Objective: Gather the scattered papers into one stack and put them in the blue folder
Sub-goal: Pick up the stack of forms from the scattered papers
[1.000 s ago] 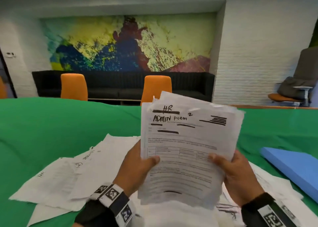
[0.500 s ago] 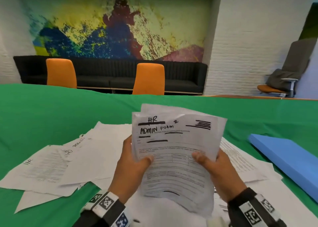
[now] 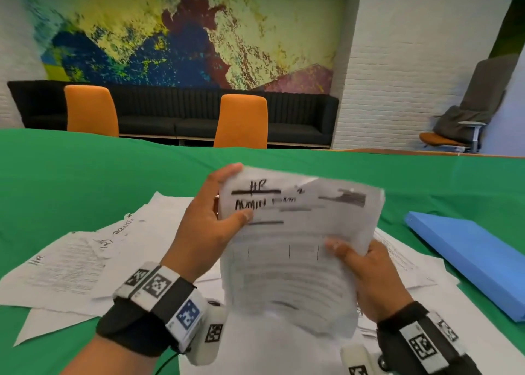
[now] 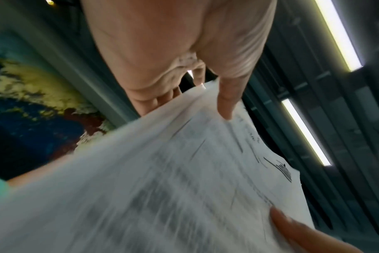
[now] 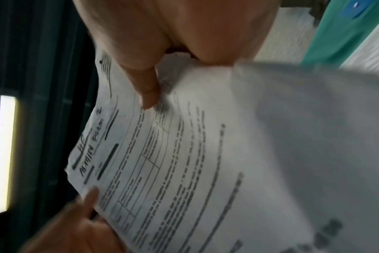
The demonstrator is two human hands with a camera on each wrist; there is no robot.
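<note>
Green table (image 3: 85,181) across whole lower view, loose papers (image 3: 85,266) spread over its near-left and under the hands. Blue folder (image 3: 466,258) lying flat and closed on the table's right side, long axis running from far-left to near-right, well apart from the held sheets and lower than them. Paper stack (image 3: 295,249) held upright above the table, long axis roughly vertical, top sheet facing the head camera, headed with handwritten marker text. Left hand (image 3: 207,232) gripping stack's upper-left corner, thumb on front, fingers curled behind top edge. Right hand (image 3: 366,275) pinching the right edge lower down, thumb across the front; in the right wrist view thumb (image 5: 147,92) pressed onto the sheet. Folder lies right of the grip, so right hand nearer; probably a carry rightward and down, folder needing opening first. Stack edges blurred in all views, so hard to say how squared the sheets are. Versus earlier frames: left hand gone from mid-left edge up to the top-left corner; stack lower in view and its ragged top now looking more even; right hand much where it was; folder and loose sheets unmoved on the table, camera tilted further down. Gathering not finished, many sheets left flat.
</note>
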